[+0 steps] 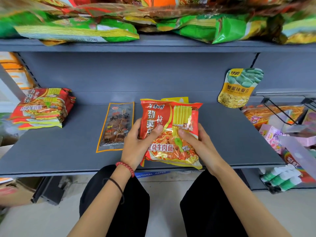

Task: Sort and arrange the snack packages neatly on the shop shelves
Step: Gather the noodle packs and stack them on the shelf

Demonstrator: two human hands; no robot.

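Head view is showing the sorting partly done. A stack of noodle packets [41,108] is sitting squared up well to the left of the fingers [158,130]. A dark skewer packet [118,127] is lying just beside the left hand [136,141], and a broad bean pouch [239,88] is leaning on the back wall, far right of the fingers; both probably need placing.

The left hand and right hand [196,142] are gripping a red noodle packet [171,117] over the shelf [222,142], thumbs pressing on its front and the other fingers curling behind its side edges. A yellow packet [176,99] is peeking out just beyond it, past the fingertips. The held packet is likely heading for the stack.
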